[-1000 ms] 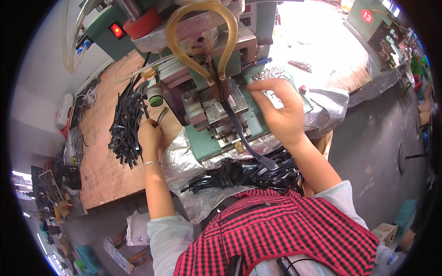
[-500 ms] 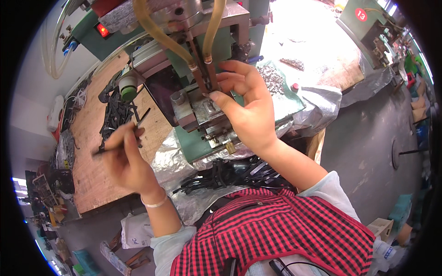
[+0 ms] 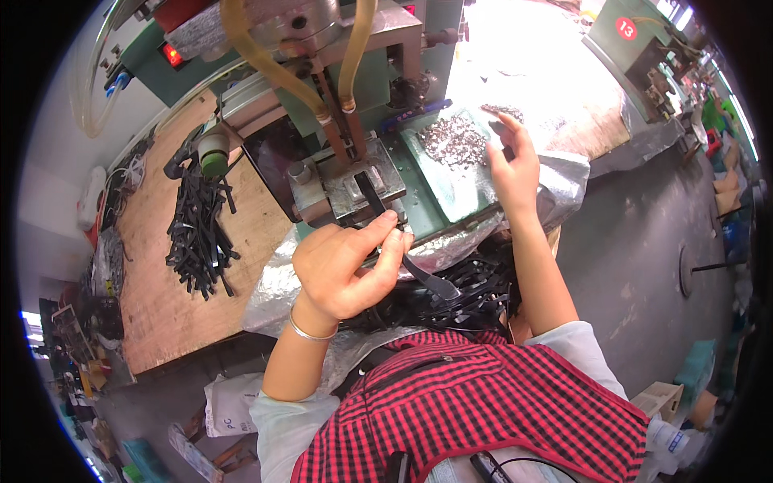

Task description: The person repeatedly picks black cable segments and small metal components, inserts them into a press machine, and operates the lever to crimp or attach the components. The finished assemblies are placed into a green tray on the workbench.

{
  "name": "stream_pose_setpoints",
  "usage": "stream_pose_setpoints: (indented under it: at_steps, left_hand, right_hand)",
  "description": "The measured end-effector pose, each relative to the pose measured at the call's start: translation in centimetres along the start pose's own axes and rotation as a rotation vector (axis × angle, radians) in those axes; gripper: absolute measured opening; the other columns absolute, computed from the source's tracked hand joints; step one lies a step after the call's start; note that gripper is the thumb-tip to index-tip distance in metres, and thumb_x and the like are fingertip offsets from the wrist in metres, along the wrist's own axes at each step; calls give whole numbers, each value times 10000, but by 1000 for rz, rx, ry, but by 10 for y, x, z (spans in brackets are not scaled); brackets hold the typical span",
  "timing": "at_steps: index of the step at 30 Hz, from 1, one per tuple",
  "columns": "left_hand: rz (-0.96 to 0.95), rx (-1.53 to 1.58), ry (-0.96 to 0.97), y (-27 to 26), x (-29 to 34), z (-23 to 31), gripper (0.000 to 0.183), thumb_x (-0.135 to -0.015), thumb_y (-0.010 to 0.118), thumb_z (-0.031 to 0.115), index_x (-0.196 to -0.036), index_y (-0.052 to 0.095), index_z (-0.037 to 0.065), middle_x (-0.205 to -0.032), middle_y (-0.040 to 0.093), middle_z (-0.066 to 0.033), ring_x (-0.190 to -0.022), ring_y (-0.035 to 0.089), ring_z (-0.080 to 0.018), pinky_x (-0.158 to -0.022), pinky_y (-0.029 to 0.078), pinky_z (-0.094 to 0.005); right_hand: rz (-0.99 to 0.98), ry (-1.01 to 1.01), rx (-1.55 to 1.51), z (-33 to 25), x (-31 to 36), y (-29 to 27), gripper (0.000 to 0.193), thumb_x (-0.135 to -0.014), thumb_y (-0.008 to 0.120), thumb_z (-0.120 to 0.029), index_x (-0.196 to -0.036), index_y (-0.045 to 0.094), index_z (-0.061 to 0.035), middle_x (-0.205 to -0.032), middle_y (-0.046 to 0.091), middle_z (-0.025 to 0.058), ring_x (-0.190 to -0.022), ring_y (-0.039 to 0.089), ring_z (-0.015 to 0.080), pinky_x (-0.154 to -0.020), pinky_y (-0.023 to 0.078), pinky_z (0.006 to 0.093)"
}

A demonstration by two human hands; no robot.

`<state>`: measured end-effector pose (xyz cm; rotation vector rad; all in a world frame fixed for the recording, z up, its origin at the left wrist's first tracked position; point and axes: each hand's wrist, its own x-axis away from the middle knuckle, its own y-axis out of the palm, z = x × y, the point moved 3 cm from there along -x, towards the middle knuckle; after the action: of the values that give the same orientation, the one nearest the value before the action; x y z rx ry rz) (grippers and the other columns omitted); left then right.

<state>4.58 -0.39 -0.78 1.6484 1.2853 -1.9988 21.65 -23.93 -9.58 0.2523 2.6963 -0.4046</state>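
A narrow black strap (image 3: pixel 433 280) is pinched between the thumb and fingers of my left hand (image 3: pixel 342 270). Its far end lies on the small metal block (image 3: pixel 352 191) of the press machine (image 3: pixel 328 143), below two upright metal bars. The widened near end hangs out past my fingertips. At the right, my right hand (image 3: pixel 519 173) is beside a heap of small shiny metal pieces (image 3: pixel 453 143) on a pale green sheet. Its thumb and index finger are apart, and nothing shows between them.
Left of the machine, a bundle of black straps (image 3: pixel 201 233) lies on the wooden table (image 3: pixel 149 310). More black straps (image 3: pixel 483 282) are heaped in front of me. Yellowish hoses (image 3: pixel 266 64) run down to the metal bars. A green-capped knob (image 3: pixel 214 161) sticks out at left.
My left hand has moved right from over the wooden table, bringing the strap onto the metal block. My right hand has left the metal bars and moved right to the heap of metal pieces.
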Motion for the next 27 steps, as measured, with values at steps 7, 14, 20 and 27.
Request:
stream_pose_setpoints:
  at_steps: [7,14,20,27]
  left_hand:
    - [-11,-8,-78,-4,7,2,222,-746,902,103,-927,773,97,-1025,775,-116,-567,608,-146,-456,401,-277]
    - [-97,-67,-252,-46,45,16,291,-781,868,76,-1051,762,101,-1180,779,-119,-616,631,-161,-540,469,-287]
    - [153,-308,-734,-96,98,-159,250,-840,791,111,-1080,737,67,-1037,732,-130,-772,675,-290,-717,556,-396]
    - [-649,-843,-958,-78,183,-417,461,-771,814,295,-1203,723,164,-1448,582,-105,-1271,555,-369,-1090,425,-546]
  right_hand:
    - [-180,-218,515,-15,31,8,187,-837,769,-121,-1019,735,-90,-1070,705,121,-1046,653,380,-950,519,463]
    - [-172,-235,721,-8,22,22,134,-846,774,-167,-929,710,-84,-1006,682,109,-1025,639,346,-858,531,461]
    - [-130,-248,734,-8,22,14,142,-892,750,-195,-920,703,-64,-873,732,102,-813,707,333,-748,552,450]
    - [-146,-90,299,-7,26,10,47,-938,688,-17,-970,673,13,-820,699,71,-754,670,136,-775,546,297]
